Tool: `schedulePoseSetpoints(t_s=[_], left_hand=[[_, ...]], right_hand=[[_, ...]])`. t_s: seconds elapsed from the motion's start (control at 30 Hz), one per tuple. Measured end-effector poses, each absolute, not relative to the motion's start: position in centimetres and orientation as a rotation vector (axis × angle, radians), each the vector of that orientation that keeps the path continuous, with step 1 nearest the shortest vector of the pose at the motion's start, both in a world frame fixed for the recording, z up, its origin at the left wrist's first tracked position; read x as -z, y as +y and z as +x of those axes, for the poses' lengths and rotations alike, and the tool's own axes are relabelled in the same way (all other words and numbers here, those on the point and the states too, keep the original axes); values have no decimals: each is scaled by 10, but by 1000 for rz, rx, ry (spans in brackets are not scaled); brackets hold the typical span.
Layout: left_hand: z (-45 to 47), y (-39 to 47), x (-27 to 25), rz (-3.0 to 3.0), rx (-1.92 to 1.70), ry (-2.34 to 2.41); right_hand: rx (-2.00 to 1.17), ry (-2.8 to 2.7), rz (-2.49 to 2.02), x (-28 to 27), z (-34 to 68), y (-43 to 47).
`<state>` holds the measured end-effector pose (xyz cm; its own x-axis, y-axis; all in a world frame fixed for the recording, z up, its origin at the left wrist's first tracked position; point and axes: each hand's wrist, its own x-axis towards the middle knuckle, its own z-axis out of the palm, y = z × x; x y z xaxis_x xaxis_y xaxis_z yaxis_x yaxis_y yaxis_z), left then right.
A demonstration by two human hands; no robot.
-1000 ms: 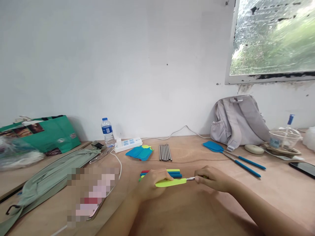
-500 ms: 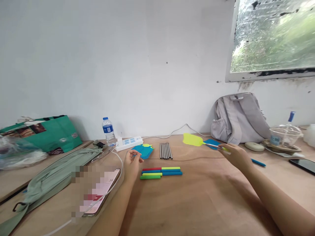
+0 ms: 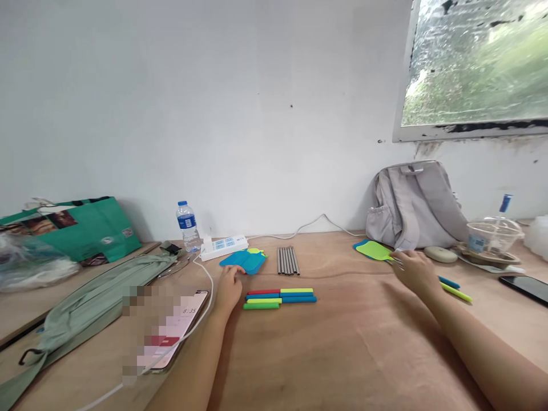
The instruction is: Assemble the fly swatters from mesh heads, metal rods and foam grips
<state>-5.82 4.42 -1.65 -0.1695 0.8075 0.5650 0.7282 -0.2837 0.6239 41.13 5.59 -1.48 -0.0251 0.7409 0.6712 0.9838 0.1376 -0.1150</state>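
Two assembled fly swatters lie at the right, a yellow-green fly swatter (image 3: 373, 250) over a blue fly swatter (image 3: 357, 244), whose handle ends show beyond my wrist. My right hand (image 3: 413, 271) is closed around the yellow-green swatter's metal shaft. At the left, my left hand (image 3: 231, 284) has its fingers curled on the near edge of a loose blue fly swatter head (image 3: 246, 261). Behind that lies a yellow swatter head (image 3: 256, 251), mostly covered. Several metal tubes (image 3: 288, 261) lie side by side in the middle. Nearer stand rows of coloured handle sleeves (image 3: 280, 298), red, yellow, blue and green.
A power strip (image 3: 225, 247) and water bottle (image 3: 188, 226) stand by the wall. A phone (image 3: 175, 334) with a white cable across it lies left, beside a grey-green bag (image 3: 98, 297). Backpack (image 3: 417, 202), plastic cup (image 3: 492, 237) and dark phone (image 3: 526, 291) sit right.
My right hand has lowered the yellow-green swatter rightward onto the blue one. My left hand has come down onto the blue swatter head, its fingers now at the near edge.
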Motion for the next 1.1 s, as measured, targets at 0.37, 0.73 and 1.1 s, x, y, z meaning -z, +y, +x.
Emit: schedulePoseSetpoints(t_s=[0.37, 0.73, 1.1], left_hand=[[-60, 51, 26, 2238, -1224, 1759], [-7, 20, 4, 2500, -1200, 1628], [40, -16, 2, 2614, -801, 1386]], right_hand=[[-39, -2430, -863, 32, 249, 81], [86, -2567, -821, 28, 224, 110], [100, -2650, -833, 23, 248, 96]])
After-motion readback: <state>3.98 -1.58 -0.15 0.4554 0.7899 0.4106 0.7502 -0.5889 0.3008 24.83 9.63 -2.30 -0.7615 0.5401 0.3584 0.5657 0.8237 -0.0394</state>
